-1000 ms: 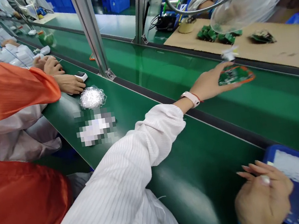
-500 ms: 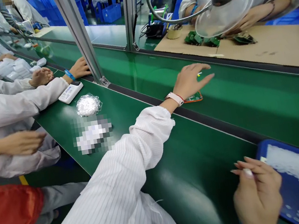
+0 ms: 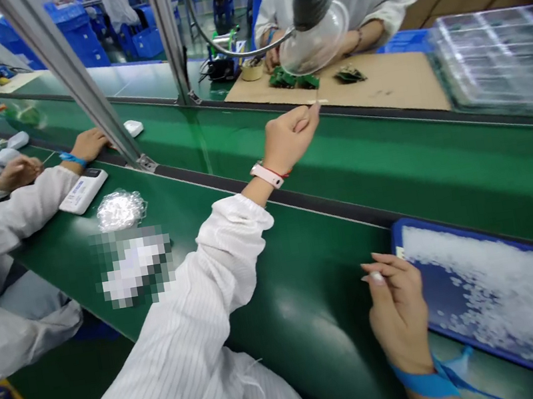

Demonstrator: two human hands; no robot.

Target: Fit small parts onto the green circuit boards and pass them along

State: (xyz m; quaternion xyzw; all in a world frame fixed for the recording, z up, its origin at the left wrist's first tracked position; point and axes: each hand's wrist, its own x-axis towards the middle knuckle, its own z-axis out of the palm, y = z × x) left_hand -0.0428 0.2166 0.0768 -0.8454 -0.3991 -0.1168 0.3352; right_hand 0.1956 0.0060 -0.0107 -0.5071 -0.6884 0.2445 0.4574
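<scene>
**Head view of a bench beside a green conveyor belt (image 3: 392, 159).** The wearer's left hand (image 3: 289, 136), with a pink watch (image 3: 267, 175) at the wrist, is raised over the belt's near edge. Its fingers are curled shut and the thumb is pressed to the forefinger; whether anything is pinched there is too small to tell. The right hand (image 3: 400, 313), wearing a blue wrist strap (image 3: 422, 385), rests on the green bench just beside the left rim of a blue tray (image 3: 438, 294). It grips a small white piece (image 3: 376, 278) between thumb and fingertips. The tray holds a heap of what appear to be similar white pieces (image 3: 505, 303). At left lie a clear bag of parts (image 3: 120, 209) and a white device (image 3: 83, 191), near a co-worker's hand (image 3: 88, 145). Across the belt, another person works under a round lens (image 3: 315, 43), with green circuit boards (image 3: 292, 78) on a cardboard sheet (image 3: 380, 84)
</scene>
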